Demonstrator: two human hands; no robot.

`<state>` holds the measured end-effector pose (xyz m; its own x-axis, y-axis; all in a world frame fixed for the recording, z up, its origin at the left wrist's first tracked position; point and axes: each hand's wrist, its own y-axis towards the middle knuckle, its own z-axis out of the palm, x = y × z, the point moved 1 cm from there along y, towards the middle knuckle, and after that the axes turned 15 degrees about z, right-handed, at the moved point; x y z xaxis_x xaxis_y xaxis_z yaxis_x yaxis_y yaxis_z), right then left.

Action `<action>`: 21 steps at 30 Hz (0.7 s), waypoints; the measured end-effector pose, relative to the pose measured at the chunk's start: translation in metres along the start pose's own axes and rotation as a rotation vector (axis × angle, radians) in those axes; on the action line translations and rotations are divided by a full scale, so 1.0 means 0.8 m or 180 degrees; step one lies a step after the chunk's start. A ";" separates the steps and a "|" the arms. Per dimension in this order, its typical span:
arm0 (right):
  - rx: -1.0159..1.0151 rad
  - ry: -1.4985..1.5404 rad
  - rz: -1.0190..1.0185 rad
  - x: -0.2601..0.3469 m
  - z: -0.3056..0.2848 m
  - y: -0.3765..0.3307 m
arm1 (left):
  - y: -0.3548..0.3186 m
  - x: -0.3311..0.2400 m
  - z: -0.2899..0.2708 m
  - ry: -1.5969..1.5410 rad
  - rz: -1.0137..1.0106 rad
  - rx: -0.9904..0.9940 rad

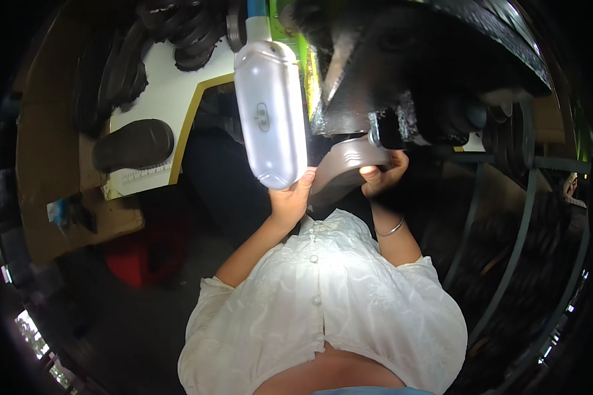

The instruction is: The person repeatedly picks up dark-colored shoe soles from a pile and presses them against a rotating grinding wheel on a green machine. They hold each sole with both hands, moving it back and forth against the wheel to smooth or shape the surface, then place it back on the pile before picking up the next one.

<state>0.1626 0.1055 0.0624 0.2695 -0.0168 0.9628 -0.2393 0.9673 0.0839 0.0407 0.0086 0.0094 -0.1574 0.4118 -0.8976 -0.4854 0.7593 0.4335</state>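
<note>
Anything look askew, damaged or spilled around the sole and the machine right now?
Nothing stands out. Both hands, left and right, hold the grey shoe sole against the dark machine. No spill or damage shows, though the surroundings are dim.

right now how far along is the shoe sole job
Done: one dark sole lies on the white board, with more stacked behind. In hand: both hands, left hand and right hand, press a grey sole against the black machine. What is left cannot be told.

White short-sleeved buttoned blouse [323, 309], thin wrist bangle [390, 230].
</note>
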 end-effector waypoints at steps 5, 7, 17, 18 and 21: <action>-0.0009 -0.0418 -0.0230 -0.002 -0.016 -0.004 | 0.016 0.022 -0.006 0.1515 0.0999 0.0722; -0.0073 -0.0417 -0.0381 -0.004 -0.023 -0.005 | 0.016 0.043 -0.009 0.1289 0.0175 0.0631; -0.1488 0.1504 0.0254 0.020 -0.069 0.034 | -0.031 0.062 -0.039 -0.0519 -0.1250 0.1018; -0.1612 0.0975 0.0090 0.034 -0.051 0.033 | -0.029 0.052 -0.029 -0.0456 -0.1165 0.0881; -0.1659 0.1106 0.0216 0.027 -0.062 0.030 | -0.020 0.036 -0.017 -0.0392 -0.1076 0.0519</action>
<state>0.2090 0.1411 0.0722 0.5781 0.0474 0.8146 0.1960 0.9610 -0.1951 0.0322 0.0013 -0.0245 0.0972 0.1748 -0.9798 -0.3476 0.9284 0.1312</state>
